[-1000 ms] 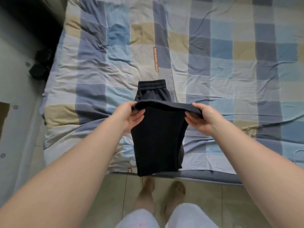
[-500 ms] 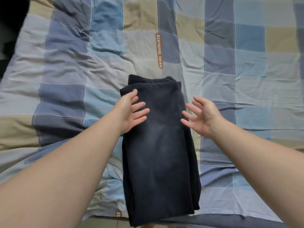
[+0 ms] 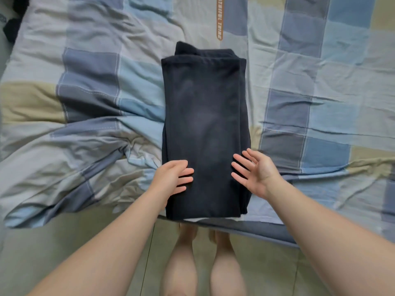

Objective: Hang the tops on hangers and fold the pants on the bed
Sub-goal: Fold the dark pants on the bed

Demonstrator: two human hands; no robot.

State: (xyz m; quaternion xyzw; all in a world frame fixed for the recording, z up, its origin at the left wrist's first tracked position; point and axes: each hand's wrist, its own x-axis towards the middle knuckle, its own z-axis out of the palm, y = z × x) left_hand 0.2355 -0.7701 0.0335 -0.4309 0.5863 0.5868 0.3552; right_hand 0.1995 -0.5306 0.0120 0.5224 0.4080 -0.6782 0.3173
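Bed (image 3: 85, 107): checked blue, grey and beige cover, rumpled, filling upper two-thirds of frame. Worst creases at left centre. Serving as the folding surface, per task.

Floor (image 3: 64, 248): pale tile along bottom of frame. Bare legs (image 3: 181, 263) at bottom centre, right up against bed edge. Stance square to the work, presumably for even reach with both arms.

Pants (image 3: 205, 124): dark, centre of frame, lying flat on the cover as a long narrow stack. Layered edges visible at top end and down right side. Lower end flush with, or just over, bed's near edge. Laid lengthwise away from the body, likely for a bottom-to-top fold next. Judged part-folded: too long for a finished bundle, one more fold probably due.

Left hand (image 3: 171, 178): lower centre-left, palm down, fingers straight and slightly spread over left edge of pants. Gripping nothing. Touching or hovering just above: cannot tell. Looks like smoothing or steadying that edge.

Right hand (image 3: 258, 174): lower centre-right, mirror position at right edge, palm turned inward, fingers fanned wide, holding nothing. Appears clear of the fabric.

Both hands near the lower end, one per side: sensible start for lifting that end by its corners.

Orange label strip (image 3: 219, 24): top centre, on the cover, just beyond pants' top end. Text blurred.

Dark objects (image 3: 12, 28): upper left corner, off the bed, unidentifiable.

No tops or hangers in view.
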